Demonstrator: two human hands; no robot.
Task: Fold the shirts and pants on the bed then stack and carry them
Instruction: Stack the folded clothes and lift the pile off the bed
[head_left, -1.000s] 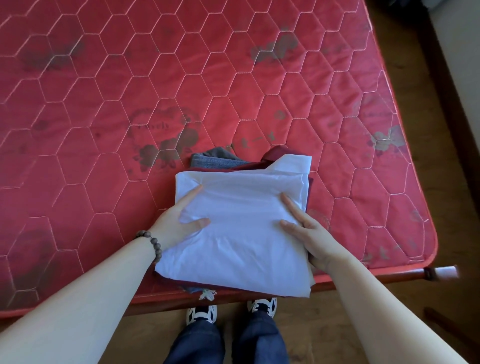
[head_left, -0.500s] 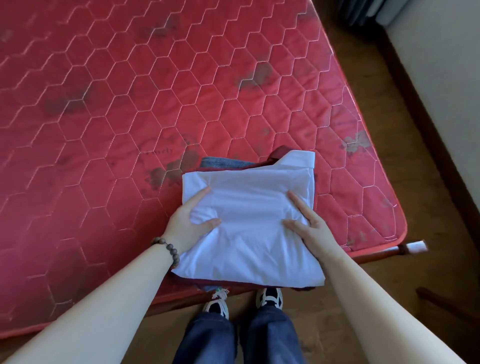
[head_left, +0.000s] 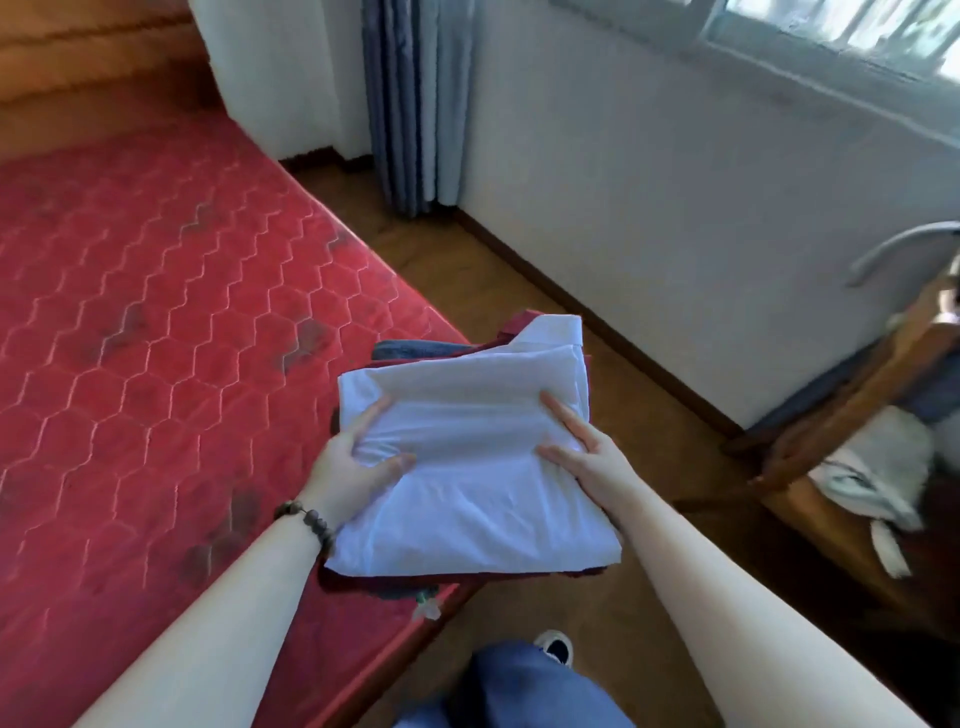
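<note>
A stack of folded clothes is lifted off the bed, held between both hands over the bed's right corner. A folded white shirt (head_left: 478, 462) lies on top; dark red (head_left: 524, 325) and grey-blue (head_left: 410, 349) garments show beneath it. My left hand (head_left: 358, 462) grips the stack's left side, thumb on top, fingers underneath. My right hand (head_left: 587, 452) grips its right side in the same way, thumb and forefinger lying on the white shirt. The fingers under the stack are hidden.
The red quilted mattress (head_left: 156, 338) fills the left. To the right lies brown wooden floor (head_left: 519, 291), a white wall, a grey-blue curtain (head_left: 410, 104), and a wooden chair (head_left: 862, 415) with pale cloth on it. My legs and a shoe are below.
The stack rested on the mattress with my hands at its sides; now both hands have raised it, and my view has swung right toward the wall and chair.
</note>
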